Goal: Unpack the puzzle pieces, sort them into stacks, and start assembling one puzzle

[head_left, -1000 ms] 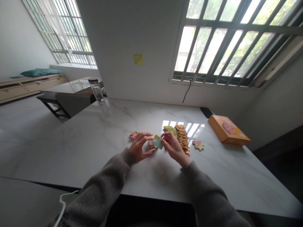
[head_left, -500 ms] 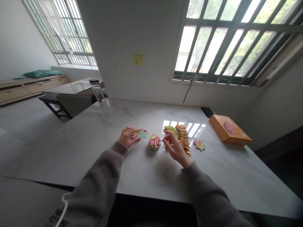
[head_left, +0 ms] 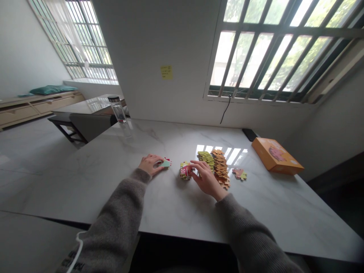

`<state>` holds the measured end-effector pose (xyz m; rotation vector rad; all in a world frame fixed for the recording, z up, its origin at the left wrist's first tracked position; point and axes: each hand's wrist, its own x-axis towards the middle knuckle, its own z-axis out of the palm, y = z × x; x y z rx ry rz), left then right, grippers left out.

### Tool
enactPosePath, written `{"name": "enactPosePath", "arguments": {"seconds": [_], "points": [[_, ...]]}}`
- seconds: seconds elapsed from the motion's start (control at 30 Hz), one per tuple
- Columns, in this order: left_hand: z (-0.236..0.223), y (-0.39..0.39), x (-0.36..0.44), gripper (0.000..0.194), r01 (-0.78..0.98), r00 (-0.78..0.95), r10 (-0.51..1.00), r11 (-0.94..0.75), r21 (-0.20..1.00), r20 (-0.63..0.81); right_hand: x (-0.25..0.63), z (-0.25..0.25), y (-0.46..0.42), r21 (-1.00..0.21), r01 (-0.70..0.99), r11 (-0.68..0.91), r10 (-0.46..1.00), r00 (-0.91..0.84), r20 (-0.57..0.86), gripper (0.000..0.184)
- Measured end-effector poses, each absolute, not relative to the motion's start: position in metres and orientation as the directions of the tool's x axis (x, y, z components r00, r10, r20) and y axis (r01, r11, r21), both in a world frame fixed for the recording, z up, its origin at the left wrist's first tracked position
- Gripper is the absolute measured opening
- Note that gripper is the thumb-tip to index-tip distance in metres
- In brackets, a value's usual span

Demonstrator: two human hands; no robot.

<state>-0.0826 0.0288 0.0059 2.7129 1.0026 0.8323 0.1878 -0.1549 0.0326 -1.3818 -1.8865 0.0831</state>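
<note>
My left hand [head_left: 149, 164] curls around joined jigsaw puzzle pieces [head_left: 165, 163], pale green with red edges, on the marble-patterned table. The fingers cover their left part. My right hand [head_left: 207, 179] pinches the right edge of a small stack of jigsaw pieces [head_left: 184, 172], whose top one shows a red barn-like picture. Whether it grips one piece or several I cannot tell. Just behind this hand lie a row of green puzzle pieces [head_left: 205, 156] and a longer row of orange-brown puzzle pieces [head_left: 220, 167], both leaning over one another.
A pink and green puzzle piece [head_left: 239, 174] lies alone at the right. Beyond it are an orange box [head_left: 275, 156] with a pig picture and a black phone-like object [head_left: 249, 134]. A clear bottle [head_left: 118, 110] stands at the table's far left corner.
My left hand has moved slightly left, drawing the pale green pieces along and covering more of them. My right hand has moved left, its fingers closing at the small stack's edge.
</note>
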Motion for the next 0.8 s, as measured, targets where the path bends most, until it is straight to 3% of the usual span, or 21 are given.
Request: {"name": "enactPosePath", "arguments": {"seconds": [0.2,0.4,0.53,0.67,0.8], "points": [[0.023,-0.005,-0.057,0.034,0.421,0.577,0.543,-0.838,0.347,0.61,0.188,0.028,-0.149,-0.492,0.78,0.388,0.858,-0.11,0.501,0.015],[0.021,-0.035,-0.024,0.029,0.217,0.726,0.392,-0.91,0.352,0.565,0.192,0.03,-0.147,-0.502,0.754,0.424,0.849,-0.136,0.511,0.01],[0.015,-0.034,-0.02,0.017,0.216,0.72,0.409,-0.9,0.379,0.561,0.191,0.029,-0.147,-0.487,0.762,0.427,0.846,-0.146,0.512,0.009],[0.02,-0.038,-0.018,0.02,0.178,0.675,0.437,-0.878,0.444,0.595,0.187,0.031,-0.149,-0.498,0.757,0.423,0.842,-0.127,0.524,0.009],[0.029,-0.049,-0.017,0.026,0.152,0.595,0.472,-0.861,0.485,0.651,0.184,0.039,-0.153,-0.616,0.69,0.379,0.841,0.021,0.541,0.018]]}}
